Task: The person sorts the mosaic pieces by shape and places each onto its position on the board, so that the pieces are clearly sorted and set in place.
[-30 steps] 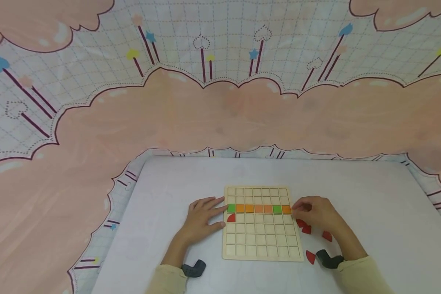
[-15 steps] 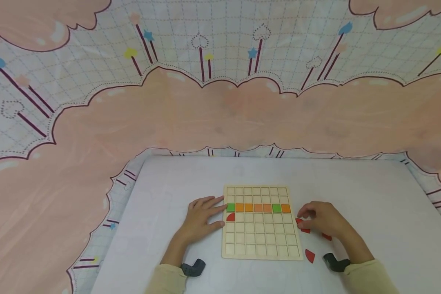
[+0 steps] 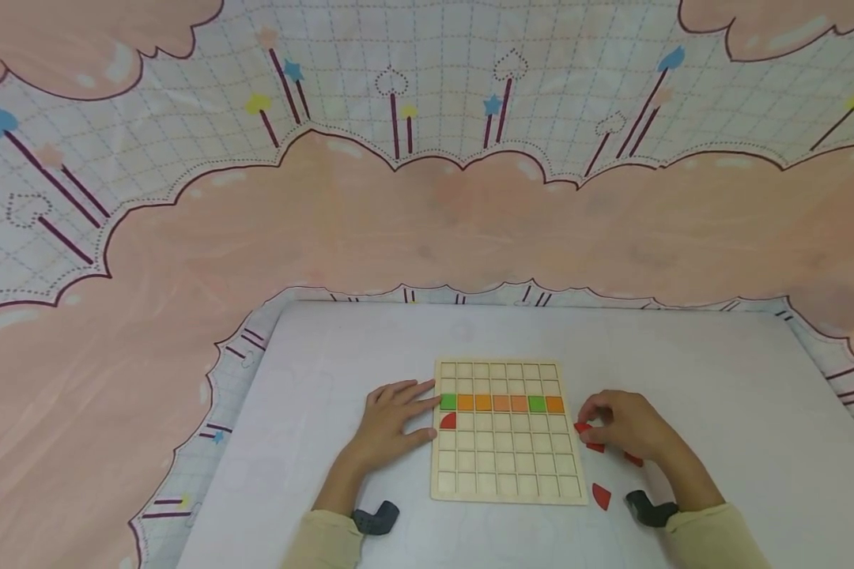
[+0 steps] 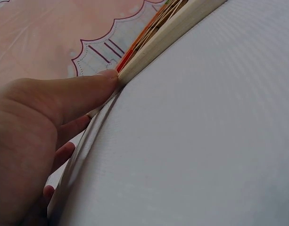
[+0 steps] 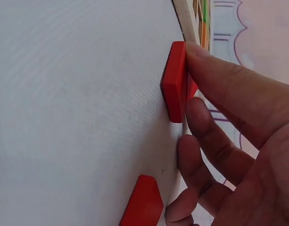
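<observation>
A wooden grid board (image 3: 508, 474) lies on the white table. One row holds orange tiles (image 3: 492, 403) with a green tile (image 3: 447, 402) at its left end and another near its right end. Below the left end sits a red quarter-round piece (image 3: 447, 421). My left hand (image 3: 416, 411) lies flat on the table, and its thumb (image 4: 78, 89) touches the board's left edge (image 4: 172, 33). Just off the board's right edge, my right hand (image 3: 592, 419) pinches a red piece (image 5: 175, 80) between thumb and fingers. The piece is still touching the table.
More red pieces lie loose on the table to the right of the board (image 3: 595, 447) (image 3: 633, 458) (image 3: 601, 495), one of them (image 5: 143, 205) just below my right fingers. A pink and white patterned cloth (image 3: 427, 221) hangs behind the table.
My right hand drew back from the orange tile at the row's right end to the red pieces beside the board and took hold of one. The left hand has not moved.
</observation>
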A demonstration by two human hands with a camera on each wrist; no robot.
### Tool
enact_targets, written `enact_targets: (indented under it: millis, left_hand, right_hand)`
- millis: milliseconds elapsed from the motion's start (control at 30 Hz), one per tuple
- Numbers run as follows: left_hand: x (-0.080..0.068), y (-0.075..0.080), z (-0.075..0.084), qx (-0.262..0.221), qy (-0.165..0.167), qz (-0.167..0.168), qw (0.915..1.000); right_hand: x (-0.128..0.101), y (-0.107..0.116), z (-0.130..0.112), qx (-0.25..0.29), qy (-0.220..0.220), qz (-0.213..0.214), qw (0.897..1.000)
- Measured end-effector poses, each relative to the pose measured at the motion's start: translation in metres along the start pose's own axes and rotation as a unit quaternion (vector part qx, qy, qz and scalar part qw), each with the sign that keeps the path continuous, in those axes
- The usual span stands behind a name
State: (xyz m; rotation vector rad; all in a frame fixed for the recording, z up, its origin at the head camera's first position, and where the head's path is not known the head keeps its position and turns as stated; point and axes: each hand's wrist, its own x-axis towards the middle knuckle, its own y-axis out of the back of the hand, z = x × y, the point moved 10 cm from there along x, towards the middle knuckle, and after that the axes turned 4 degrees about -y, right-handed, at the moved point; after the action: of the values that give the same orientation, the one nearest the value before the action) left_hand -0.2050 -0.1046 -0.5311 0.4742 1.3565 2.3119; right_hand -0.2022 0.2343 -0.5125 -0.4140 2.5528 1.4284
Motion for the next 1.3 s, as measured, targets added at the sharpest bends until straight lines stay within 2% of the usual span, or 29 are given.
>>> enact_targets:
  millis: [200, 367, 500, 767, 1000, 1133, 1300]
  left_hand:
    - [0.000, 0.000, 0.000, 0.000, 0.003, -0.004, 1.0000]
    - [0.000, 0.003, 0.001, -0.002, -0.003, 0.000, 1.0000]
    - [-0.001, 0.005, 0.002, -0.011, -0.009, 0.004, 0.9999]
    - [-0.001, 0.004, 0.002, -0.016, -0.009, 0.001, 0.9998]
    - [0.000, 0.003, 0.002, -0.013, -0.007, 0.001, 0.9999]
    - [0.000, 0.002, 0.002, -0.012, -0.009, 0.000, 0.9999]
    - [0.000, 0.002, 0.002, -0.013, -0.010, 0.001, 0.9999]
  right_hand:
    - [0.001, 0.000, 0.000, 0.029, -0.005, -0.005, 1.000]
    - [0.005, 0.001, -0.001, 0.092, -0.011, -0.016, 0.996]
    - [0.010, 0.003, -0.008, 0.139, 0.001, -0.018, 0.990]
    - [0.022, -0.006, -0.043, 0.198, 0.051, -0.043, 0.978]
    - [0.034, -0.020, -0.082, 0.222, 0.113, -0.063, 0.966]
    - [0.041, -0.034, -0.096, 0.240, 0.120, -0.077, 0.960]
    - [0.047, -0.049, -0.109, 0.234, 0.131, -0.079, 0.960]
